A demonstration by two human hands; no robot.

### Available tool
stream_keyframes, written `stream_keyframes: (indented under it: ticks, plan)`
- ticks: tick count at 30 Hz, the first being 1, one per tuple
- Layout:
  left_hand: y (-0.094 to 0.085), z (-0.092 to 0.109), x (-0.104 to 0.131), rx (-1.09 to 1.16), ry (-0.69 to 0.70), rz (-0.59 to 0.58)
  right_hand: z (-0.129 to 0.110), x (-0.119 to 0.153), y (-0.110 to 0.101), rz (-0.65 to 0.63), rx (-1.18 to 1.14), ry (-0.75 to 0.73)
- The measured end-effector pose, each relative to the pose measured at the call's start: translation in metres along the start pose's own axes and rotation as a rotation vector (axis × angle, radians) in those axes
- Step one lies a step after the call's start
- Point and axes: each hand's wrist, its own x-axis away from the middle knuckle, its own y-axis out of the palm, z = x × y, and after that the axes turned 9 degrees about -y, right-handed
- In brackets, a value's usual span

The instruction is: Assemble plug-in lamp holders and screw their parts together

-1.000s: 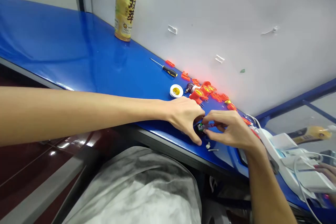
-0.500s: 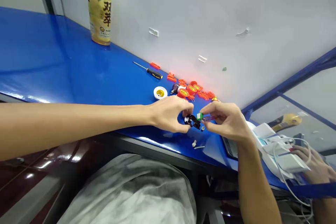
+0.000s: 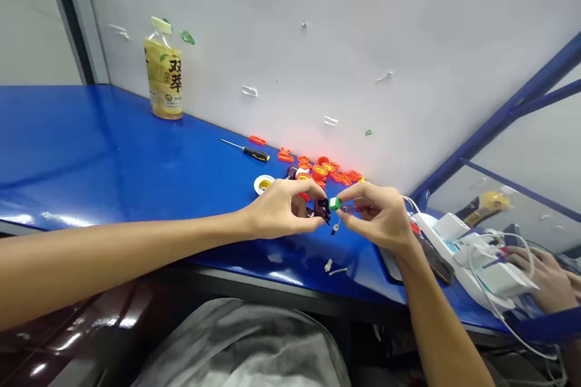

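My left hand (image 3: 284,208) pinches a dark plastic housing (image 3: 322,210) between thumb and fingers, its open edge facing right. Close beside it, my right hand (image 3: 384,214) grips a small green block with a white face (image 3: 334,203), along with a clear reddish handle (image 3: 354,208), probably of a screwdriver. Whether the green block touches the housing, I cannot tell. Just below hangs or lies a small dark-and-white piece (image 3: 334,229). A white round lamp socket (image 3: 263,184) with a yellowish inside sits behind my left hand, partly hidden by it.
A black-and-yellow screwdriver (image 3: 256,153) and several orange plastic parts (image 3: 320,170) lie along the wall. A drink bottle (image 3: 164,75) stands back left. Small white bits (image 3: 328,265) lie near the front edge. A phone (image 3: 391,265) and a white power strip (image 3: 460,254) are at right, with another person's hand (image 3: 542,278) beyond.
My left hand has turned the dark housing from face-up to edge-on, between thumb and fingers. My right hand stays close with the green block. The view has tilted upward.
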Motion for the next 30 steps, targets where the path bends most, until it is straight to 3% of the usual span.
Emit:
stream_keyframes:
  ticks: [13,30]
  plan:
    - [0.001,0.005,0.007,-0.040,0.173,0.095,-0.010,-0.001,0.004,-0.029,-0.078,-0.076]
    - [0.001,0.003,0.006,-0.054,0.183,0.094,-0.012,0.001,0.004,-0.003,-0.074,-0.097]
